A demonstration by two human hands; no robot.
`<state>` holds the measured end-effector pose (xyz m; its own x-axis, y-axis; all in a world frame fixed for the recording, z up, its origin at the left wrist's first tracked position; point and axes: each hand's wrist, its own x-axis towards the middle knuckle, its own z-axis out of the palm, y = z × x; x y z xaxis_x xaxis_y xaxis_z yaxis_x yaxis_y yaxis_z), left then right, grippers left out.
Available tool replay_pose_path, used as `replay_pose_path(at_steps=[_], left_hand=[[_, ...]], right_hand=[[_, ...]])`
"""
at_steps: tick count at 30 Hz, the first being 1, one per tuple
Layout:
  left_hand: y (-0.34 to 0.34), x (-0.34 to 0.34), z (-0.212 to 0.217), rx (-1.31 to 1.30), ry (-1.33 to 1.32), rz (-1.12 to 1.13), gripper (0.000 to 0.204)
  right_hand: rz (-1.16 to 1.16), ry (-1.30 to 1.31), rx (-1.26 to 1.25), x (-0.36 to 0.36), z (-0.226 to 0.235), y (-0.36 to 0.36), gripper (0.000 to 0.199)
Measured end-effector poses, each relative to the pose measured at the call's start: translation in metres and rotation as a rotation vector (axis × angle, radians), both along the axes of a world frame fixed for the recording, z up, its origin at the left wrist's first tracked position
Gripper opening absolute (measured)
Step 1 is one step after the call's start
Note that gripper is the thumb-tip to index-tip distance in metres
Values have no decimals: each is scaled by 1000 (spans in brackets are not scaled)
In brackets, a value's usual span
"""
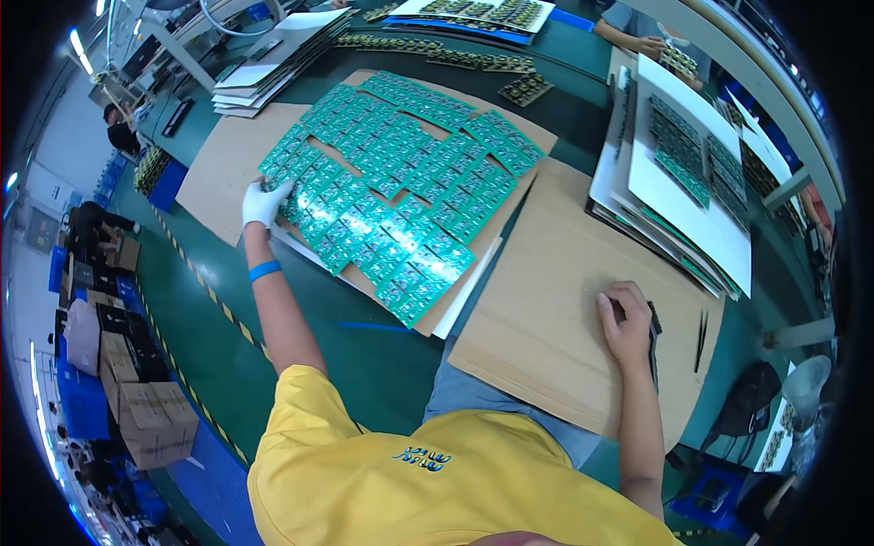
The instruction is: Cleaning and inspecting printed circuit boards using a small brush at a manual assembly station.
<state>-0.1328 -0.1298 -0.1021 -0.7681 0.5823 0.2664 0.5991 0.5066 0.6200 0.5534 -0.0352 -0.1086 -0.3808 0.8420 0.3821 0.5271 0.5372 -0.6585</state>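
Note:
My left hand (261, 202), in a white glove, is at the left edge of a spread of green circuit board panels (364, 196). Its thumb and fingers close on the edge of one panel there. The panels lie side by side on a cardboard sheet, with a few gaps between them. My bare right hand (626, 318) rests on another cardboard sheet (537, 282) with its fingers curled. What those fingers hold, if anything, is hidden. A narrow black object (654, 341) shows along the outer side of this hand. Dark tweezers (701, 341) lie to its right.
Stacked white sheets with boards between them (637, 182) stand at the right. Another pile of sheets (273, 68) sits at the back left. Rows of small assembled boards (437, 53) line the far side. Across the bench a co-worker's hand (648, 45) handles boards. Cartons (155, 419) stand at left.

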Motion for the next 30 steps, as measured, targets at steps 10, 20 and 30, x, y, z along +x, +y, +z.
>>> replay_pose_path(at_steps=[10, 20, 30], left_hand=[[3, -75, 21, -266, 73, -233, 94], [18, -49, 19, 307, -674, -335, 54], [-37, 160, 83, 553, -730, -521, 57]], right_hand=[[9, 90, -8, 9, -4, 3, 11], [-36, -144, 256, 49, 29, -22, 15], [-598, -306, 64, 97, -6, -79, 17]])
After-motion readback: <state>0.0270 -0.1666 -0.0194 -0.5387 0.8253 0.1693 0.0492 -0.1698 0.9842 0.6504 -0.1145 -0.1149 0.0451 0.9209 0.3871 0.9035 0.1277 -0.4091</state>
